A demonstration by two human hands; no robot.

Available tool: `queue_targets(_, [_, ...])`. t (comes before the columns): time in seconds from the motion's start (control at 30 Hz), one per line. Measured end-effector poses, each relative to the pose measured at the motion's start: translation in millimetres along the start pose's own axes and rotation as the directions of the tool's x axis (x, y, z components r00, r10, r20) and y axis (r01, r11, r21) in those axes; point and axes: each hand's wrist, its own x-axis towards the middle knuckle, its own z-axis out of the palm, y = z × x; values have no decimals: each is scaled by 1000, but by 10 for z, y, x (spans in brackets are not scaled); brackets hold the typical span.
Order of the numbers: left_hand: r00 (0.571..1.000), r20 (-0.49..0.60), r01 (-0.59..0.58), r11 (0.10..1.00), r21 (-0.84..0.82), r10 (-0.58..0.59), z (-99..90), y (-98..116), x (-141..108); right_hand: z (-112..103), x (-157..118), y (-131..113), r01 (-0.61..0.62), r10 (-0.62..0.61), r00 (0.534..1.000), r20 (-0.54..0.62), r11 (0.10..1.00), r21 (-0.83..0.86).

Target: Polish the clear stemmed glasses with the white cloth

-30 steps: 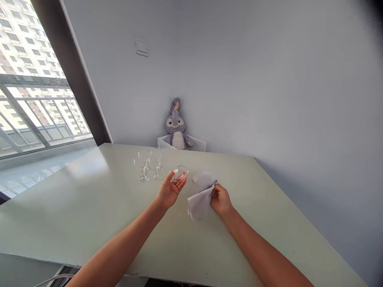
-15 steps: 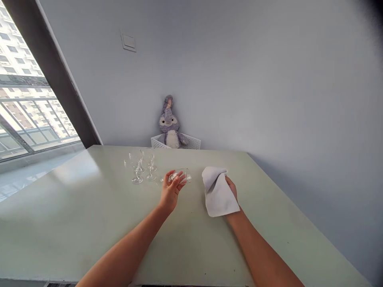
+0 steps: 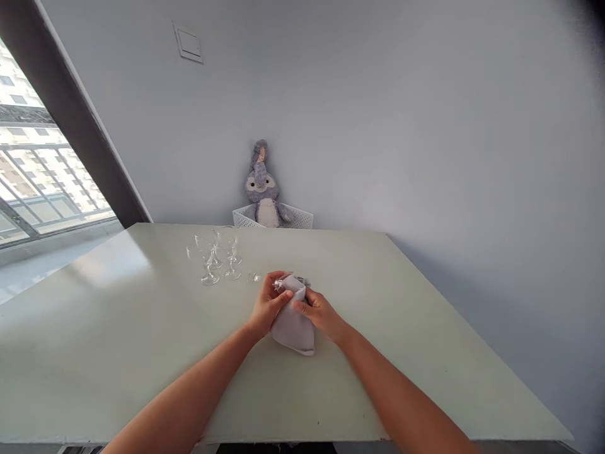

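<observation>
Spanning the view, the pale table (image 3: 118, 353) carries all; the left hand (image 3: 265, 304) and right hand (image 3: 317, 313) grip a white cloth (image 3: 293, 323), wrapped about what looks like a stemmed glass (image 3: 280, 284); more glasses (image 3: 213, 255) stand near.

A plain room in a flat: a plush rabbit (image 3: 261, 183) sits in a white basket (image 3: 297, 218) behind the bench (image 3: 118, 328), with apartment blocks outside the window (image 3: 28, 164) left of it.
</observation>
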Motion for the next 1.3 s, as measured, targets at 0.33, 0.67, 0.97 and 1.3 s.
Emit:
queue_targets(0.33, [985, 134, 105, 994, 34, -109, -60, 149, 45, -58, 90, 154, -122, 235, 964, -125, 809, 575])
queue_targets(0.67, [979, 60, 161, 918, 362, -196, -137, 111, 66, 12, 68, 195, -66, 90, 945, -314, 994, 87])
queue_targets(0.97, [981, 9, 181, 928, 326, -195, -96, 200, 60, 113, -22, 234, 4, -34, 955, -294, 995, -100])
queue_targets(1.3, [990, 92, 71, 933, 353, -110, -119, 158, 75, 69, 10, 135, -84, 131, 963, -235, 976, 200])
